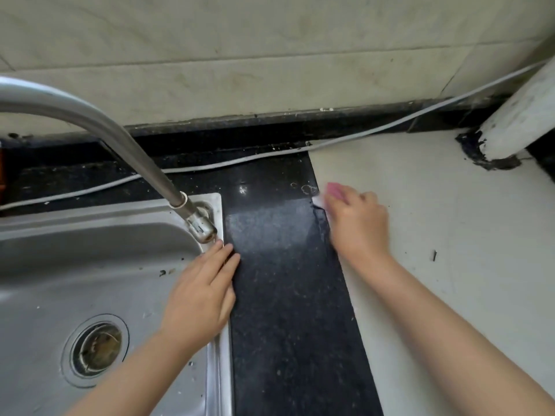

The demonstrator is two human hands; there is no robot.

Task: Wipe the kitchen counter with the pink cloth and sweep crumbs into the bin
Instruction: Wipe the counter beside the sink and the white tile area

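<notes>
Currently the right hand [357,223] is on the counter at the seam where the black granite strip [285,280] meets the pale counter surface [450,220]. It presses down on the pink cloth [335,190], knuckles up. Only a pink edge shows past the fingertips, plus a whitish corner at the left side of the hand. Fingers look curled over the cloth and close together; the hand is motion-blurred, so exact finger pose is unclear.

Left hand [201,292] lies flat, palm down, on the right rim of the steel sink [90,250]. Fingers are straight and pressed together, holding nothing, with the tips reaching onto the black strip just below the tap base.

Tap [120,139] arcs from upper left down to its base at the sink's back right corner. Drain [95,349] sits in the basin at lower left, with bits of debris in it.

White cable [240,159] runs along the back of the counter, left to right, climbing toward the tiled wall [270,55]. White pipe [516,115] comes down into the counter at far right, with rough black sealant round its foot.

Small specks and crumbs are scattered on the black strip, the sink rim and the pale surface; one dark sliver [434,255] lies to the right of the right forearm.
</notes>
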